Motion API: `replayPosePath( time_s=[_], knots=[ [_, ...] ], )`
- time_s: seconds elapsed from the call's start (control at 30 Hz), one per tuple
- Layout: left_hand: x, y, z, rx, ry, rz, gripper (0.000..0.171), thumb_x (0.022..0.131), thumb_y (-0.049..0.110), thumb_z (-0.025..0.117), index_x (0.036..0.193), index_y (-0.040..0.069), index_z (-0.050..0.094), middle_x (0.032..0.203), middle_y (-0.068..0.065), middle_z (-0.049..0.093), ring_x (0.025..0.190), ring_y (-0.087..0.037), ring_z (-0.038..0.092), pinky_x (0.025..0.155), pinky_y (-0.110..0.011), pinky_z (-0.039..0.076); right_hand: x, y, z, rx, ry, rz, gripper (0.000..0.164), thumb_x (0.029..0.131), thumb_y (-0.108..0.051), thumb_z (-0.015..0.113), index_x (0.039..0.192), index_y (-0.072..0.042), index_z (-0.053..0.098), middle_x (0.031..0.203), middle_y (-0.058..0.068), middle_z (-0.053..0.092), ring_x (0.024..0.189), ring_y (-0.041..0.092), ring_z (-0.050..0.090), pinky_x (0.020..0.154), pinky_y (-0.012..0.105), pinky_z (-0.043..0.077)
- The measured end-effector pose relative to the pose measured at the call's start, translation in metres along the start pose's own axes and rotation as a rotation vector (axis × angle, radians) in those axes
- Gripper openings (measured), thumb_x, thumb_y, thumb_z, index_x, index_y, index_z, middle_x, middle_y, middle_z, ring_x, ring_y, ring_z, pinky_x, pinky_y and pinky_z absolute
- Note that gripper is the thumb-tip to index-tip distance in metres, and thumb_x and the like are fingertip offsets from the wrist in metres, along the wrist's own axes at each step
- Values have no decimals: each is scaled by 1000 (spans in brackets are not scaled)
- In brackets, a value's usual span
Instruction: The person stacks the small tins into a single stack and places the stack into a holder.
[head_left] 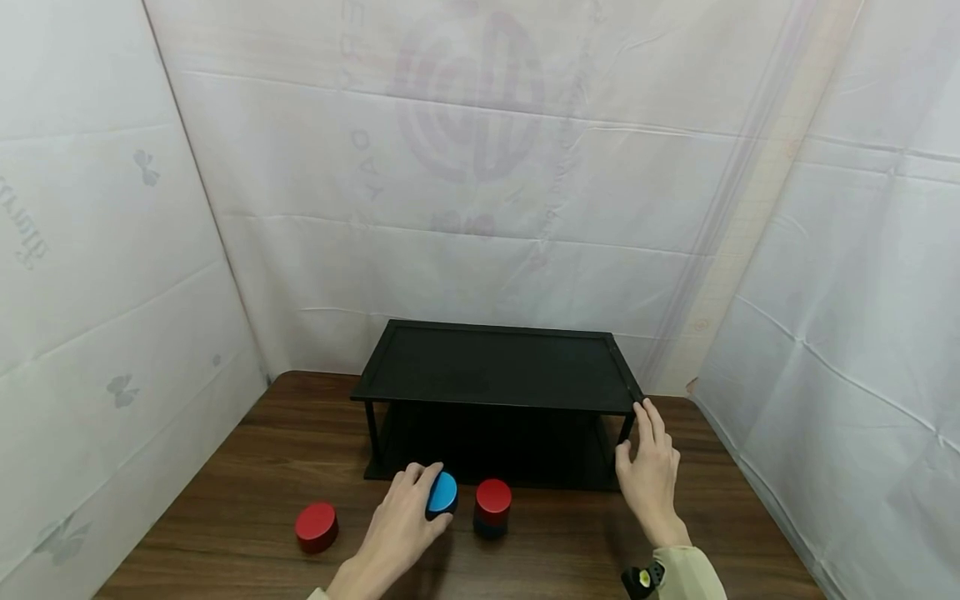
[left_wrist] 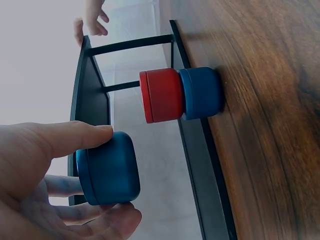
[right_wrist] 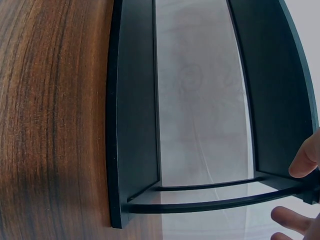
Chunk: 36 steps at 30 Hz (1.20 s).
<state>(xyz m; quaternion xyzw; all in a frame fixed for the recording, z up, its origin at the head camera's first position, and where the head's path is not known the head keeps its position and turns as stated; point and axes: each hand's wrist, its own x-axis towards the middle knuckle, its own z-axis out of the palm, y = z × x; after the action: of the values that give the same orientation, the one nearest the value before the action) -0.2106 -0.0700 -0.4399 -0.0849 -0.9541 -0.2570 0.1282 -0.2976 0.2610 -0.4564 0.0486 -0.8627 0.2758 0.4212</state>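
A small round blue tin (left_wrist: 112,167) is gripped in my left hand (head_left: 399,518) between the thumb and curled fingers, held in the air in front of the black rack (head_left: 495,367). Just right of it stands a red tin (head_left: 493,497), stacked on another blue tin (left_wrist: 202,92). My right hand (head_left: 651,479) is at the rack's front right corner, its fingers fairly straight. In the right wrist view the thumb (right_wrist: 304,159) overlaps the upper shelf, while other fingers lie outside the corner; firm contact cannot be told.
Another red tin (head_left: 316,527) sits alone on the wooden table (head_left: 247,500), left of my left hand. The rack has an upper shelf and a lower shelf (head_left: 495,450) joined by thin posts. White cloth walls (head_left: 480,167) enclose the table behind and at both sides.
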Motion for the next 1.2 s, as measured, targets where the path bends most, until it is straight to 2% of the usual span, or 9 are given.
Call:
replayPosePath(
  time_s=[0.3, 0.6, 1.2],
  knots=[
    [5, 6, 0, 19, 40, 61, 61, 73, 20, 83, 127, 6, 59, 111, -11, 59, 98, -24, 56, 76, -46, 57, 0, 0, 0, -2, 3, -5, 60, 80, 9, 62, 138, 0, 48, 146, 17, 44, 88, 38, 54, 72, 50, 36],
    [9, 9, 0, 9, 7, 70, 62, 74, 22, 83, 128, 5, 57, 113, -13, 59, 100, -26, 56, 77, -48, 57, 0, 0, 0, -3, 0, -5, 61, 80, 9, 62, 138, 0, 48, 146, 18, 44, 89, 39, 54, 72, 50, 36],
    [16, 17, 7, -16, 19, 110, 61, 74, 19, 83, 127, 4, 58, 112, -13, 59, 101, -27, 56, 75, -45, 57, 0, 1, 0, 7, 2, -5, 61, 79, 9, 62, 138, 0, 48, 146, 17, 43, 90, 39, 54, 74, 54, 37]
  ],
)
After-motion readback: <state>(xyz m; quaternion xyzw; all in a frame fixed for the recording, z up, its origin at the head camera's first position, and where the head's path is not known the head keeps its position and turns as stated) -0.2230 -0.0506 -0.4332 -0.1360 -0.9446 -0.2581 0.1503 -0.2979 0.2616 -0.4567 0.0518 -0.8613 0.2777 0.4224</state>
